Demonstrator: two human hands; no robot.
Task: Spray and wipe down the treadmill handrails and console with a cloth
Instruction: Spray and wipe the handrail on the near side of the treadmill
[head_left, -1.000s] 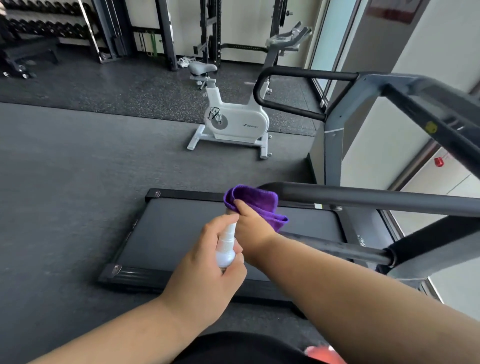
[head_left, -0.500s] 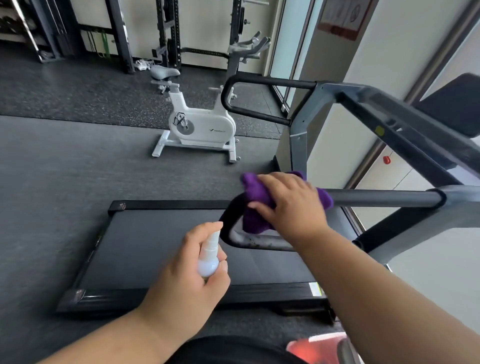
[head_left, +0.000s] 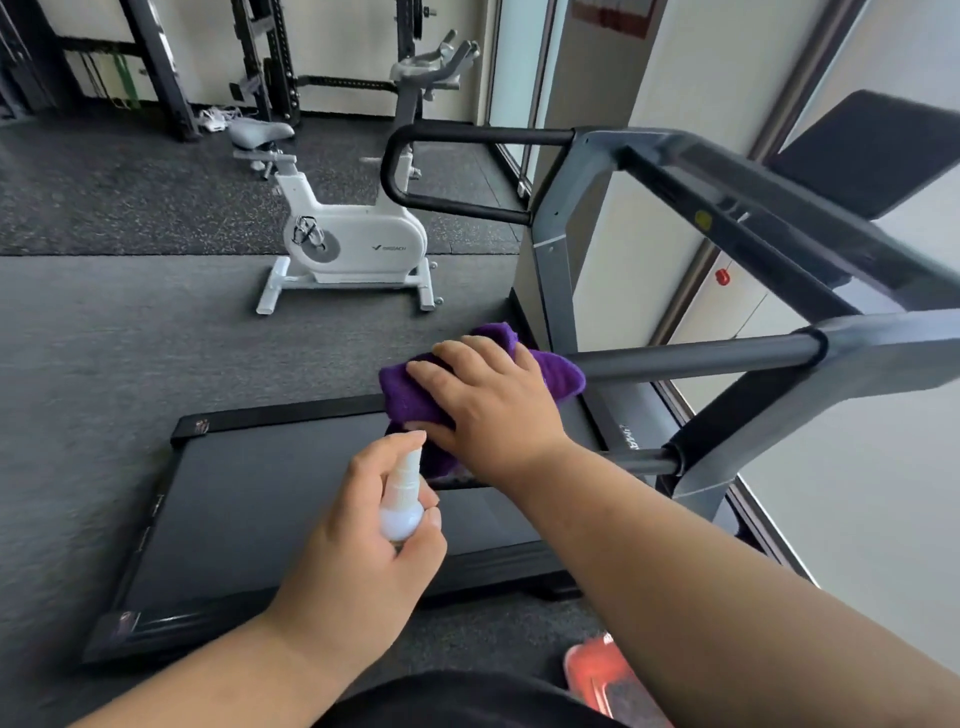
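One treadmill (head_left: 322, 525), two looped handrails, one white exercise bike (head_left: 358, 244), one spray bottle (head_left: 402, 499), one purple cloth (head_left: 410, 395) and two hands are in view. Left of the treadmill deck is grey carpet-like flooring; beyond the deck stands the bike on speckled rubber matting, with black rack uprights behind it against a pale wall. Over the deck, the left hand (head_left: 358, 551) grips the bottle, fingers curled round it and the index finger lying on the nozzle. Beside it, the right hand (head_left: 493, 405) presses the cloth onto the curved end of the near handrail (head_left: 696, 356), fingers spread flat over the fabric. Half a second ago the hand sat on the same bend with the cloth bunched more to its left; now more cloth shows past the fingers. The far handrail (head_left: 467, 137) lies beyond; pale wall panels rise past the treadmill's frame.
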